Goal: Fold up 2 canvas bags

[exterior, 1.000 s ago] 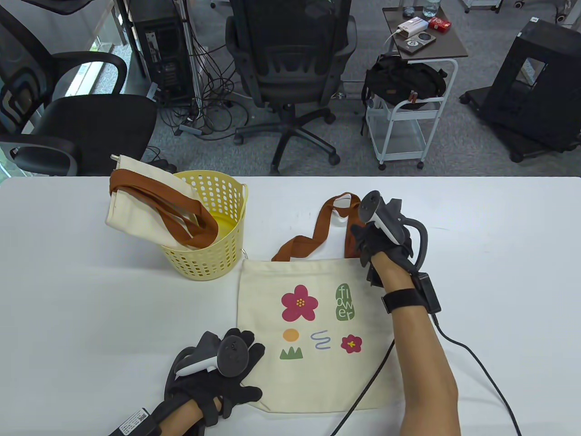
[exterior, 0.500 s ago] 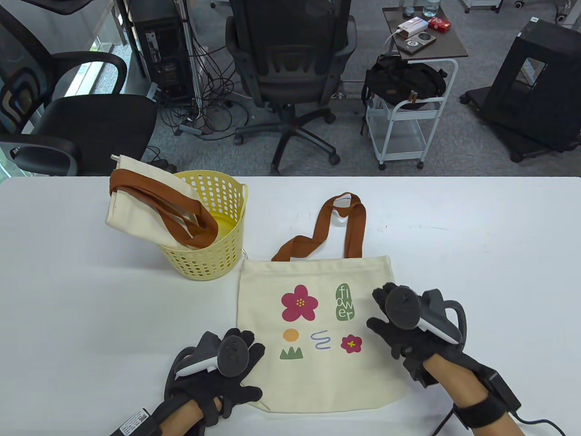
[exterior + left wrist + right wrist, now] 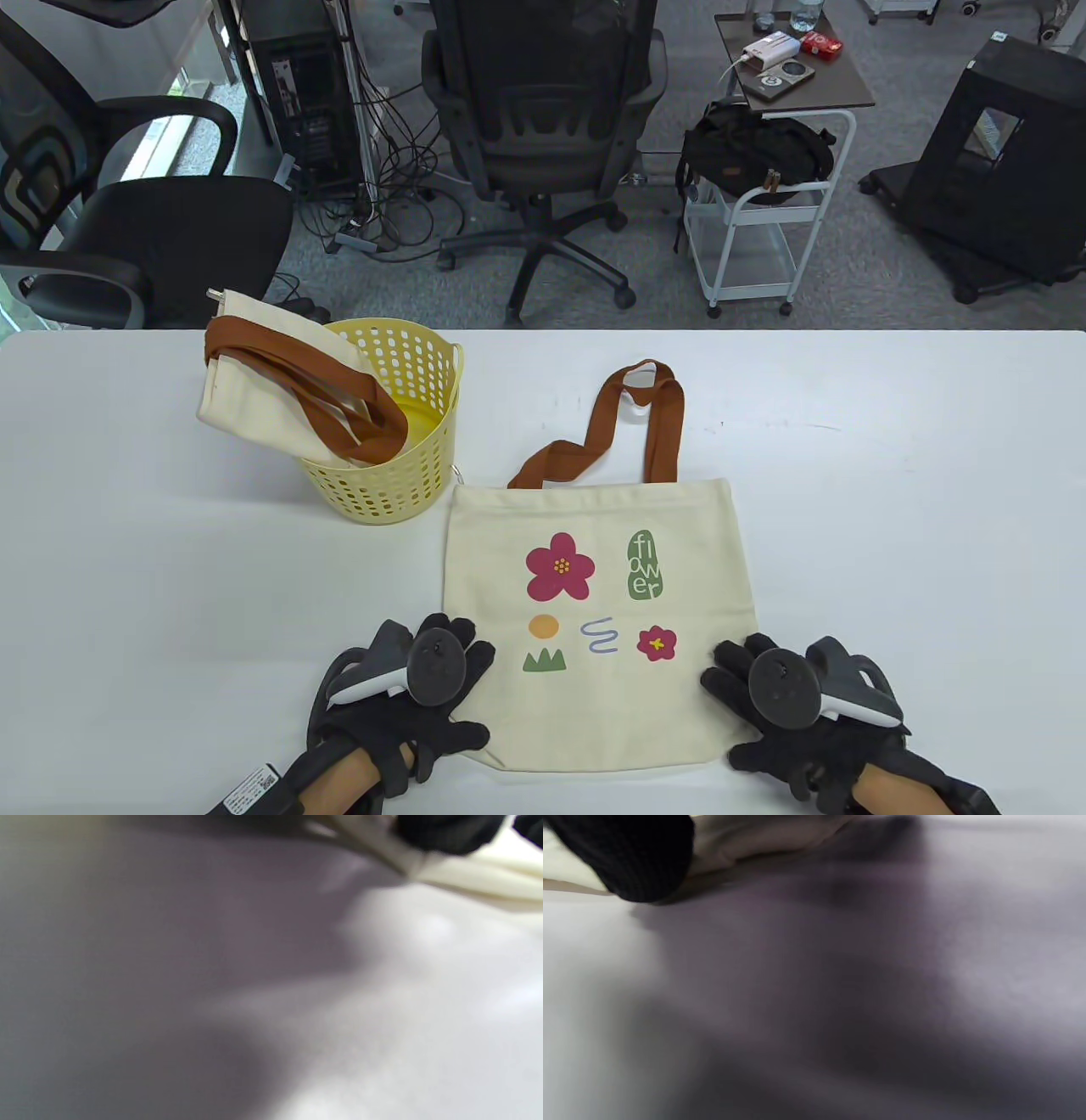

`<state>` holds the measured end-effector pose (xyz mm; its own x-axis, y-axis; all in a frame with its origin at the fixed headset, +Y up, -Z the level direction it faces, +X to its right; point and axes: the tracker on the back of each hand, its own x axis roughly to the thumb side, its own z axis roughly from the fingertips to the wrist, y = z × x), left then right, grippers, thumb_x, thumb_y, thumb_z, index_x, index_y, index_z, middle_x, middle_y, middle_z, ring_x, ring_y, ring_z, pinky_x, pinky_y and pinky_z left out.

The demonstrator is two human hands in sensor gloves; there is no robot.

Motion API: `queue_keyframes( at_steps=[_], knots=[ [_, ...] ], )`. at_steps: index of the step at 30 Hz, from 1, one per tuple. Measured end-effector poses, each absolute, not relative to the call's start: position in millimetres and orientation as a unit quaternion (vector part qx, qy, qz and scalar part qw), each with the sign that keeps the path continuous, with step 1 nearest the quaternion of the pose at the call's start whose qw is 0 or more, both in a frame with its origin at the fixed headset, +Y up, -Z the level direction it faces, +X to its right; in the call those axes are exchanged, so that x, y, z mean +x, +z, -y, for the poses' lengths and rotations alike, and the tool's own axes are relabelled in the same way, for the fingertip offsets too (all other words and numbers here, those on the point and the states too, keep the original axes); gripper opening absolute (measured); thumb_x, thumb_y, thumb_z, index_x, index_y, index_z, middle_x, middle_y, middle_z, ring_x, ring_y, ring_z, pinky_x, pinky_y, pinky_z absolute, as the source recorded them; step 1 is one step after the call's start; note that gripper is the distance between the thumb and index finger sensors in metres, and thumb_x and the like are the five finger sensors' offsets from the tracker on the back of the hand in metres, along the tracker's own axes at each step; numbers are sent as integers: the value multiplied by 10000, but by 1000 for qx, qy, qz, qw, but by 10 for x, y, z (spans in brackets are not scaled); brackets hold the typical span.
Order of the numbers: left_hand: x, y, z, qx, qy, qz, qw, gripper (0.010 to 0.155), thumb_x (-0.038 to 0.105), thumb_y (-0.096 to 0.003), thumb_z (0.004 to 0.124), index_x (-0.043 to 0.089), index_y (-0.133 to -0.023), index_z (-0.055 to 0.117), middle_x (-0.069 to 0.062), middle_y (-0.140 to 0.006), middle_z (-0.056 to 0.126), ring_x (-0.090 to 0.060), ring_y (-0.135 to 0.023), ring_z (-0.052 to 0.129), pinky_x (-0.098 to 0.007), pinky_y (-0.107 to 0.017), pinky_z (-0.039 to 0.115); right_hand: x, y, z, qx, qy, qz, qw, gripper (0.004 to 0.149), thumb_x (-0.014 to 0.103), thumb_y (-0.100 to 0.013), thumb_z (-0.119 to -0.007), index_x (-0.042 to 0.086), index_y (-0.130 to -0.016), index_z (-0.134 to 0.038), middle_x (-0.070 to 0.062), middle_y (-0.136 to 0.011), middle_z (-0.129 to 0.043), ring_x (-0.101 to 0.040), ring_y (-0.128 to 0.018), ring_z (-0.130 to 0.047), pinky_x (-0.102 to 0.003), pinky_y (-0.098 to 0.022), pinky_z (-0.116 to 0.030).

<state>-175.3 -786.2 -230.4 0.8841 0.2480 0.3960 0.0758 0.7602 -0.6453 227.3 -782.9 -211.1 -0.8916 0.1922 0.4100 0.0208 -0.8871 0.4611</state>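
writing: the flat bag (image 3: 594, 628) is showing "flower" in a green patch
bags: i am counting two, one lying flat near me on the table (image 3: 891, 475), one (image 3: 280, 373) sitting in the basket (image 3: 399, 475)
left hand (image 3: 407, 705): my fingers are lying spread on the bag's near left corner
right hand (image 3: 797, 722): my fingers are lying spread at its near right corner; grip, i cannot tell

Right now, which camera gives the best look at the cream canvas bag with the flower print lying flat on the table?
The table view: the whole cream canvas bag with the flower print shows there, brown straps included. The left wrist view catches only a blurred cream edge, and the right wrist view a blurred cream fold.
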Motion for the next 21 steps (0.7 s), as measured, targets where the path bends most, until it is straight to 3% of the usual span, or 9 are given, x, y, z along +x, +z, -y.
queue_keyframes(
  at_steps=[4, 6, 12, 18, 21],
  knots=[
    [-1806, -2292, 7798, -341, 58, 258, 902, 928, 573, -372, 798, 366, -1047, 195, 56, -1124, -1, -299, -1073, -63, -622, -784, 124, 2291, -2116, 7820, 227, 945, -229, 50, 768, 442, -415, -873, 348, -1044, -443, 13, -1163, -276, -344, -1068, -271, -536, -775, -416],
    [-1803, -2280, 7838, -363, 42, 260, 894, 944, 569, -363, 818, 362, -1050, 205, 67, -1118, -13, -291, -1070, -75, -602, -768, 64, 2308, -2132, 7810, 225, 946, -226, 54, 768, 425, -418, -878, 332, -1046, -445, 15, -1161, -291, -321, -1068, -293, -515, -775, -436],
    [-1758, -2251, 7799, -325, 13, 250, 912, 946, 561, -336, 850, 368, -1051, 261, 59, -1137, 62, -314, -1104, 20, -620, -791, 153, 2345, -2175, 7772, 223, 952, -203, 57, 763, 410, -396, -908, 305, -1035, -506, 17, -1152, -381, -254, -1067, -406, -468, -767, -519],
    [-1736, -2241, 7734, -250, 10, 215, 944, 801, 546, -362, 827, 384, -1037, 426, 78, -1154, 263, -300, -1139, 252, -610, -809, 301, 2368, -2217, 7743, 207, 967, -136, 60, 616, 347, -416, -903, 355, -974, -642, 72, -1110, -560, -201, -1027, -582, -407, -742, -639],
    [-1769, -2266, 7706, -219, 62, 183, 956, 650, 484, -397, 817, 382, -995, 583, 90, -1138, 411, -274, -1130, 382, -592, -807, 354, 2357, -2223, 7739, 200, 974, -94, 52, 553, 361, -419, -896, 378, -935, -697, 96, -1074, -644, -174, -989, -666, -383, -714, -694]
  ],
)
